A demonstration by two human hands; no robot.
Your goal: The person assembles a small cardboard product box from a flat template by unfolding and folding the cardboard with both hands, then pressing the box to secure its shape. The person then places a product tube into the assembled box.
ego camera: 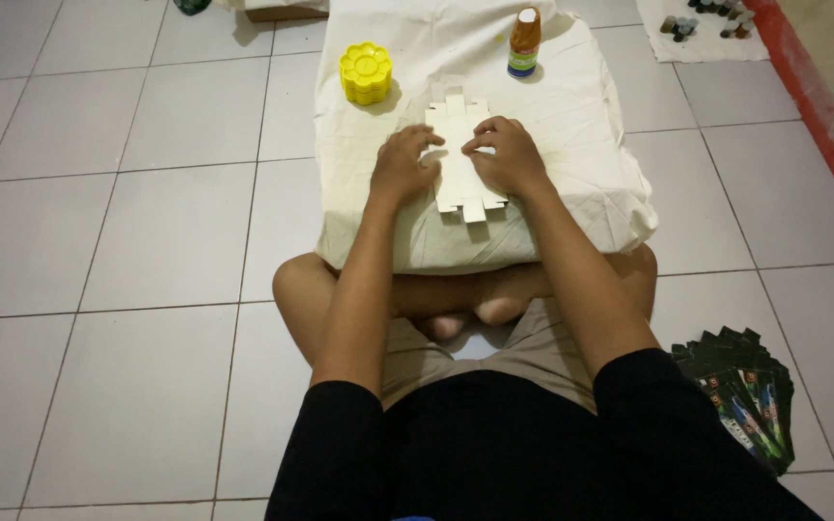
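Under both hands — flat cardboard cutout

Hands: my left hand and right hand press flat card cutout, frame centre.
Nearby: yellow palette, glue bottle above.

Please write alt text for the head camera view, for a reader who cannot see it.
A seated person presses the left hand and right hand on a flat cream cardboard cut-out lying on a cloth-covered cushion. A yellow flower-shaped palette and a small bottle stand behind it, on a white tiled floor.
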